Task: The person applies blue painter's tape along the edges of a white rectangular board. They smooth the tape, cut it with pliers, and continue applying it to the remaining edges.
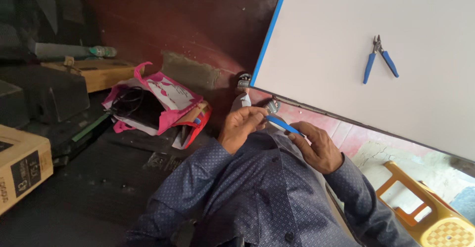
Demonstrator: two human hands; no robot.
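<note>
My left hand (241, 127) and my right hand (319, 147) meet in front of my chest, just below the edge of a white board (346, 24). Between them runs a thin blue stick-like tool (282, 124). My left fingertips pinch its upper end and my right fingers grip its lower end. A small grey metal part (271, 106) shows just above my left fingers; I cannot tell whether it belongs to the tool. My blue patterned shirt fills the bottom of the view.
Blue-handled cutters (379, 59) lie open on the white board, which has a blue edge strip. A yellow plastic stool (430, 212) stands at lower right. On the dark floor to the left are a pink bag (163, 103), cardboard boxes (22, 170) and a bottle (74, 51).
</note>
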